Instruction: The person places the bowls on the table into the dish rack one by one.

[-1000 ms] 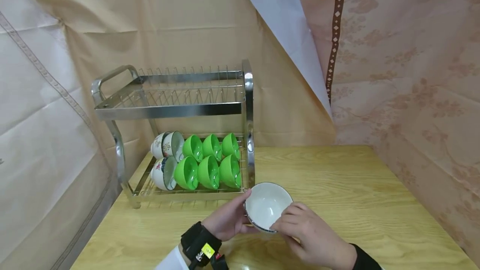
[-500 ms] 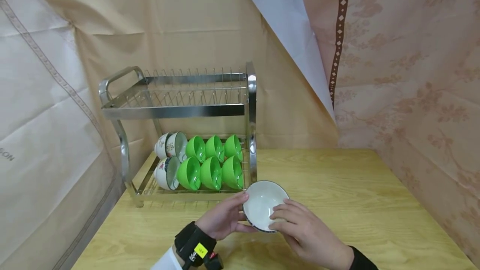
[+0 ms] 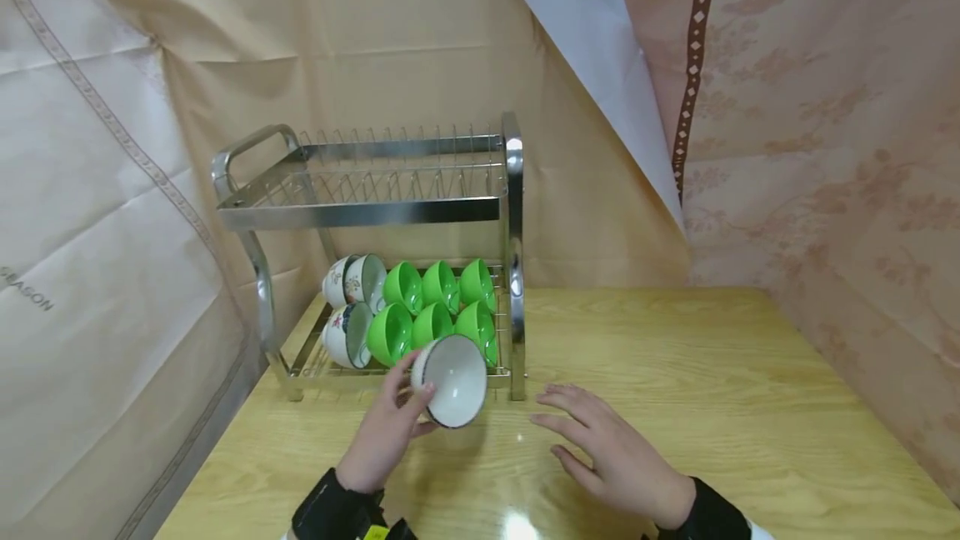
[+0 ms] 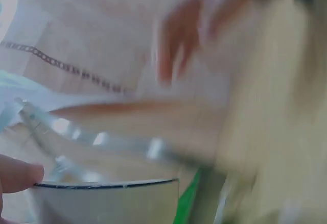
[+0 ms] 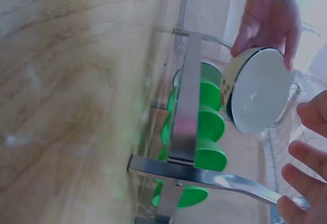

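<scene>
In the head view my left hand [image 3: 386, 432] grips a white bowl [image 3: 456, 383] with a dark rim by its left side. The bowl is tilted, its inside facing right, and it overlaps the front row of green bowls [image 3: 390, 335] on the rack. The right wrist view shows the same bowl [image 5: 260, 91] with a patterned outside. Its dark rim [image 4: 107, 185] crosses the bottom of the left wrist view, beside a fingertip. To the right, my right hand [image 3: 600, 452] is over the table with fingers spread, holding nothing.
A two-tier metal dish rack [image 3: 360, 213] stands on the wooden table [image 3: 660, 357]. Its lower tier bears two rows of green bowls, with patterned white bowls [image 3: 347, 336] at the left end. The upper tier has wire slots. Cloth [image 3: 405, 23] hangs behind and at the sides.
My left hand has carried the white bowl leftward toward the rack and turned it more onto its side. My right hand has let go of the bowl and is apart from it.
</scene>
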The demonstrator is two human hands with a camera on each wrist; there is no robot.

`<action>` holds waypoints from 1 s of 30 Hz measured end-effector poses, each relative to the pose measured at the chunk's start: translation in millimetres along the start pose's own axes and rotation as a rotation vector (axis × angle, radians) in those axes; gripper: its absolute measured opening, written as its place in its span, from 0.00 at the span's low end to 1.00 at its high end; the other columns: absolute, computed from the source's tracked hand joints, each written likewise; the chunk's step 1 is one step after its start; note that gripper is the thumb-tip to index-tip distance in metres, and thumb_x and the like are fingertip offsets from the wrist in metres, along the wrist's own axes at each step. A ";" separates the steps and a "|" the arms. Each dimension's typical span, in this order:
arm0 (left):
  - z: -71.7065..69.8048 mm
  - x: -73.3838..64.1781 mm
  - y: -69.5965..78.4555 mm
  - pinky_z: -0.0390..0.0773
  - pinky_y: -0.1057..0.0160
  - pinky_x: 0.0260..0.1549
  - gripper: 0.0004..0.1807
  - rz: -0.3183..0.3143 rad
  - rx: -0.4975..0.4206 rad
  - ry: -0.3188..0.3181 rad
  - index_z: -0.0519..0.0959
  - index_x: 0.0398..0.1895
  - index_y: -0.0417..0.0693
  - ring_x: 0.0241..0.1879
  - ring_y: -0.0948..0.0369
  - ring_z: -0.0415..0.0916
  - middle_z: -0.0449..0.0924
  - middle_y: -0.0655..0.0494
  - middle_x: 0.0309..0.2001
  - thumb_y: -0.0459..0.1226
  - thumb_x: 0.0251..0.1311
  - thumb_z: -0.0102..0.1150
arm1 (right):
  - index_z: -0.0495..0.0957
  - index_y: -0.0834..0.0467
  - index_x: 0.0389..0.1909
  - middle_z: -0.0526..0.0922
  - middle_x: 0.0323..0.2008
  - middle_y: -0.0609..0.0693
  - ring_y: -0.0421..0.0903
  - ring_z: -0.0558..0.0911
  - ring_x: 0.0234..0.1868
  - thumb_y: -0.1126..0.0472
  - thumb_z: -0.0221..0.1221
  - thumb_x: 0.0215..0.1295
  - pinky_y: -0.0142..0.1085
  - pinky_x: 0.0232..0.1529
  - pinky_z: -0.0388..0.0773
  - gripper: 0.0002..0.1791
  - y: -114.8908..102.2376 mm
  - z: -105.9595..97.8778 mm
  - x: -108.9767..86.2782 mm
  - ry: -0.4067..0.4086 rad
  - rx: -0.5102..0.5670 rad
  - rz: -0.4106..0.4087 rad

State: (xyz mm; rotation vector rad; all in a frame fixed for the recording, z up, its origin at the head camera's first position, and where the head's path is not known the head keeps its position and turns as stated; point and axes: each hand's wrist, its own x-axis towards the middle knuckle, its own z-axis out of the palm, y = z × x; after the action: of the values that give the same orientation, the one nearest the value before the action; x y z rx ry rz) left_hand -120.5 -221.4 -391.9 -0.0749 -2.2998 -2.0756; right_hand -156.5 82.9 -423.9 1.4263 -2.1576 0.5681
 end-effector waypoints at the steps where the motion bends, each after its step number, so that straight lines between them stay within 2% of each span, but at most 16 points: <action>1: -8.5 -1.3 3.1 0.80 0.45 0.46 0.35 0.032 0.113 0.070 0.48 0.75 0.46 0.57 0.42 0.64 0.54 0.31 0.65 0.39 0.71 0.51 | 0.74 0.54 0.59 0.69 0.63 0.50 0.51 0.64 0.64 0.58 0.58 0.66 0.49 0.63 0.65 0.20 0.2 1.2 0.3 -0.003 -0.005 0.000; 4: -34.2 -5.7 14.4 0.75 0.38 0.49 0.37 0.101 0.429 0.261 0.47 0.76 0.44 0.59 0.42 0.61 0.53 0.31 0.66 0.40 0.71 0.51 | 0.74 0.53 0.60 0.69 0.63 0.49 0.51 0.63 0.65 0.58 0.59 0.64 0.50 0.60 0.67 0.22 0.7 4.6 2.0 -0.009 -0.007 0.006; 6: -50.4 -7.0 22.2 0.74 0.35 0.49 0.37 0.134 0.575 0.377 0.46 0.76 0.42 0.58 0.40 0.62 0.51 0.29 0.66 0.41 0.71 0.51 | 0.73 0.53 0.60 0.69 0.64 0.49 0.50 0.62 0.65 0.59 0.61 0.62 0.50 0.61 0.66 0.24 1.1 6.5 3.7 -0.014 -0.003 0.018; 10: -74.4 0.3 30.1 0.78 0.34 0.38 0.37 0.225 0.781 0.589 0.50 0.75 0.40 0.52 0.36 0.65 0.54 0.24 0.61 0.39 0.68 0.54 | 0.72 0.53 0.61 0.66 0.66 0.49 0.48 0.60 0.67 0.57 0.64 0.59 0.52 0.61 0.67 0.28 3.0 11.2 10.5 -0.035 0.009 0.068; 13: -86.2 14.4 26.8 0.78 0.34 0.28 0.37 0.269 0.923 0.690 0.55 0.73 0.40 0.50 0.34 0.63 0.58 0.23 0.57 0.39 0.65 0.58 | 0.71 0.52 0.63 0.65 0.67 0.50 0.48 0.58 0.67 0.52 0.64 0.60 0.55 0.62 0.66 0.29 5.9 18.4 17.8 -0.051 0.009 0.103; 15: -92.2 25.1 20.3 0.77 0.34 0.24 0.36 0.276 0.992 0.713 0.58 0.72 0.41 0.50 0.32 0.62 0.59 0.22 0.57 0.39 0.63 0.60 | 0.71 0.52 0.63 0.65 0.67 0.52 0.49 0.57 0.68 0.49 0.63 0.60 0.56 0.63 0.64 0.30 7.5 25.3 22.2 -0.067 0.004 0.112; 19: -99.3 41.8 3.9 0.77 0.35 0.19 0.35 0.254 1.069 0.711 0.61 0.70 0.43 0.52 0.31 0.60 0.59 0.21 0.57 0.39 0.60 0.62 | 0.69 0.52 0.64 0.63 0.68 0.52 0.50 0.56 0.68 0.45 0.62 0.61 0.56 0.65 0.60 0.32 6.6 41.5 29.7 -0.117 0.015 0.106; 24: -103.0 56.8 -10.4 0.78 0.37 0.17 0.33 0.225 1.100 0.695 0.64 0.68 0.45 0.54 0.30 0.58 0.57 0.20 0.59 0.38 0.61 0.62 | 0.69 0.53 0.64 0.63 0.69 0.51 0.50 0.55 0.68 0.42 0.60 0.62 0.56 0.66 0.59 0.33 2.4 56.3 37.2 -0.148 0.026 0.074; 30: -109.7 69.4 -17.0 0.77 0.38 0.15 0.31 0.175 1.107 0.674 0.64 0.68 0.47 0.53 0.30 0.58 0.56 0.20 0.60 0.39 0.63 0.61 | 0.69 0.53 0.65 0.63 0.68 0.50 0.50 0.56 0.68 0.35 0.51 0.67 0.56 0.66 0.58 0.33 3.5 62.1 41.4 -0.168 0.005 0.057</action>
State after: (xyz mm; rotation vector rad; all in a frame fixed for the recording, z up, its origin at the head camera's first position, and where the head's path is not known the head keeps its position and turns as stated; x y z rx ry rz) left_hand -190.9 -331.8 -393.2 0.3725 -2.4355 -0.4089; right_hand -184.2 17.9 -448.5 1.4655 -2.3352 0.4898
